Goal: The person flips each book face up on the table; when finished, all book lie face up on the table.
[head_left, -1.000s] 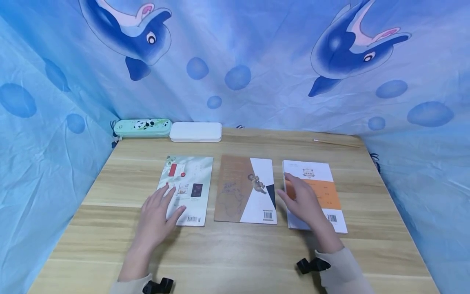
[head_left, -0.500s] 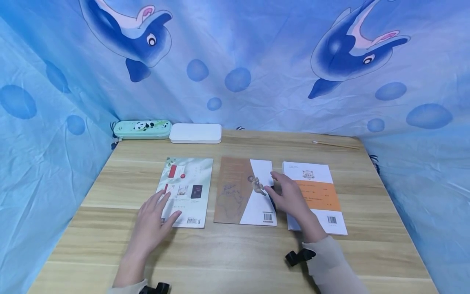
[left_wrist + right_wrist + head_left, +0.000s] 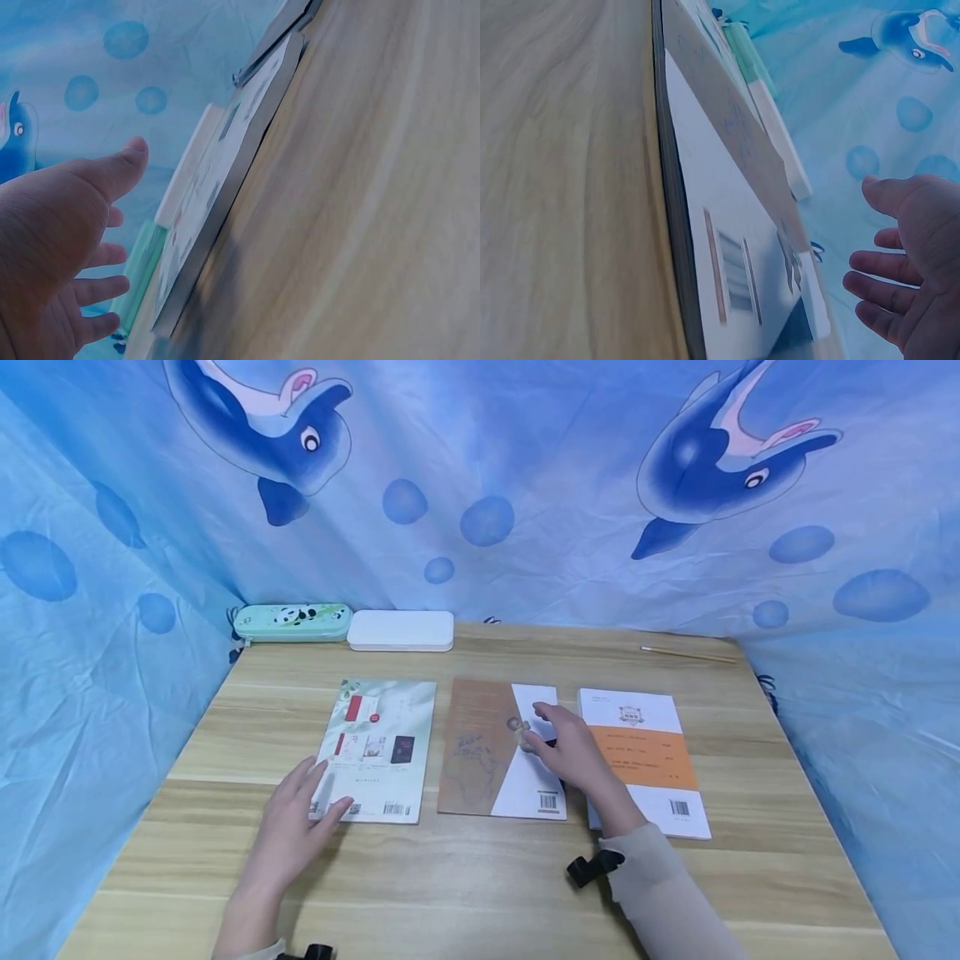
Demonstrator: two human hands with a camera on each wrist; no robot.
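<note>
Three books lie in a row on the wooden table. My left hand (image 3: pixel 288 827), fingers spread and relaxed, hovers over the lower left corner of the pale green book (image 3: pixel 386 785). In the left wrist view that hand (image 3: pixel 67 247) holds nothing, and the book's thick edge shows beside it. My right hand (image 3: pixel 573 752) is over the right side of the brown and white book (image 3: pixel 480 752), partly covering its printed figure. Its fingers are loosely bent and empty in the right wrist view, above the book's barcode side. The white and orange book (image 3: pixel 652 760) lies right of it.
A green panda pencil case (image 3: pixel 292 623) and a white case (image 3: pixel 401 631) sit side by side along the table's back left edge. A pencil (image 3: pixel 688 655) lies at the back right. A blue dolphin-print cloth (image 3: pixel 480 452) hangs behind and at both sides.
My right hand has moved left, from over the white and orange book to over the brown and white one. My left hand has drawn back slightly down and left. The books have not moved.
</note>
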